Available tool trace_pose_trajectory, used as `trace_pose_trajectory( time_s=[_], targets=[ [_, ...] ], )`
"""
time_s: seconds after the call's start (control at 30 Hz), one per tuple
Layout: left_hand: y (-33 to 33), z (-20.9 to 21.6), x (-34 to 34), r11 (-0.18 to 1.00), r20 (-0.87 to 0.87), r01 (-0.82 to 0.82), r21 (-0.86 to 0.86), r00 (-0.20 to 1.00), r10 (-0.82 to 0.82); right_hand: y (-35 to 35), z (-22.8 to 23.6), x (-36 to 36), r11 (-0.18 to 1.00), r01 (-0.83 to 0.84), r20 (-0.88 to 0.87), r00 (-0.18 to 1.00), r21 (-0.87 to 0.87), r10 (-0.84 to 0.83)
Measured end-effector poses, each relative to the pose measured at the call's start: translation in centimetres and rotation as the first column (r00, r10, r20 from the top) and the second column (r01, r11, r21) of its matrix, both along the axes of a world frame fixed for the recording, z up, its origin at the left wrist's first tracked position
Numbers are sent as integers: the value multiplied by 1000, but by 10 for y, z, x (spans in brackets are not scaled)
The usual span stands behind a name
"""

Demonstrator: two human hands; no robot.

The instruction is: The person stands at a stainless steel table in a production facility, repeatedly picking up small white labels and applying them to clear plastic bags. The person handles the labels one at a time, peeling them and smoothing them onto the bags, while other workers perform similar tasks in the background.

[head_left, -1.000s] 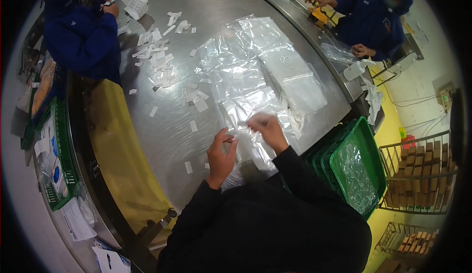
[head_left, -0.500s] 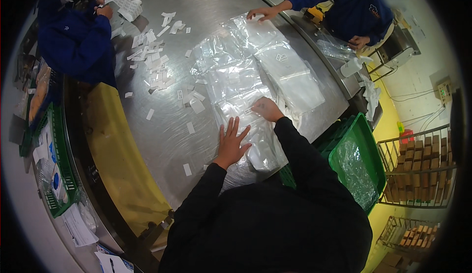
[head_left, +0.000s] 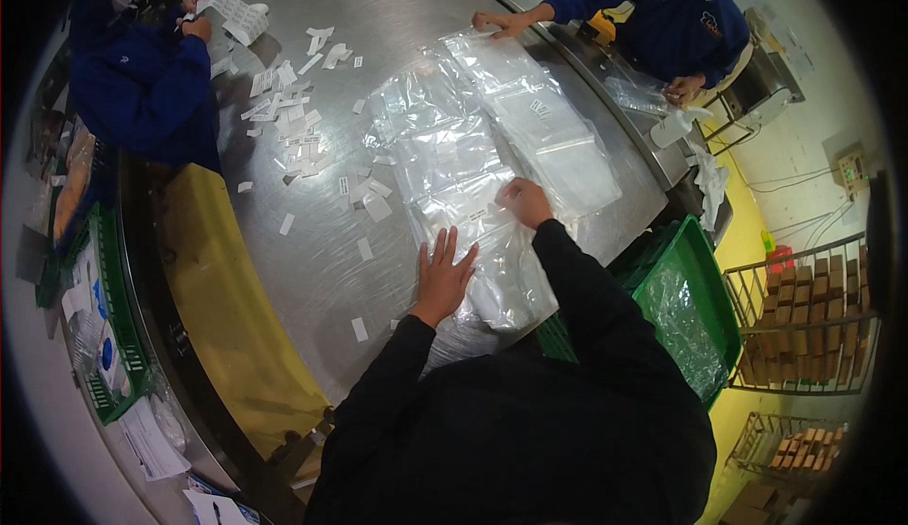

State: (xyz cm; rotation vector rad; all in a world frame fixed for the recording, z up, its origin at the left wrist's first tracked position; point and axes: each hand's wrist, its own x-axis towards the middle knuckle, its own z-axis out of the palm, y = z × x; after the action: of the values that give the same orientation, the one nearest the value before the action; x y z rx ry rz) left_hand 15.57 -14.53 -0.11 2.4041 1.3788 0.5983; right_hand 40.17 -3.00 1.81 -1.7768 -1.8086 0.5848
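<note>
Two hands: left hand (head_left: 443, 277) flat, fingers spread, on clear bags (head_left: 473, 203); right hand (head_left: 526, 201) pinching them.

Plastic bags (head_left: 473, 194) on worktop (head_left: 322, 270); paper slips (head_left: 293, 118) to the left, crate (head_left: 690, 317) at right.

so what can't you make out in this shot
- Head view: the near end of the clear bags is hidden behind the person's own dark sleeves and shoulders.
- Print on the paper slips: too small.
- Right hand: whether it pinches a slip or just presses the bags is unclear.
- Green crate contents: blurred by plastic film.
</note>
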Motion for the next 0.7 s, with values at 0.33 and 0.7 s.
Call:
trace_pose_trajectory(
  time_s=[0.33, 0.7],
  targets=[
    [111, 31, 0, 951, 648, 75, -299, 748, 145, -42, 69, 51, 981, 195, -522, 835, -14, -174],
    [291, 0, -85, 736, 752, -259, -626, 52, 657, -82, 39, 23, 975, 193, -521, 824, -115, -224]
  ],
)
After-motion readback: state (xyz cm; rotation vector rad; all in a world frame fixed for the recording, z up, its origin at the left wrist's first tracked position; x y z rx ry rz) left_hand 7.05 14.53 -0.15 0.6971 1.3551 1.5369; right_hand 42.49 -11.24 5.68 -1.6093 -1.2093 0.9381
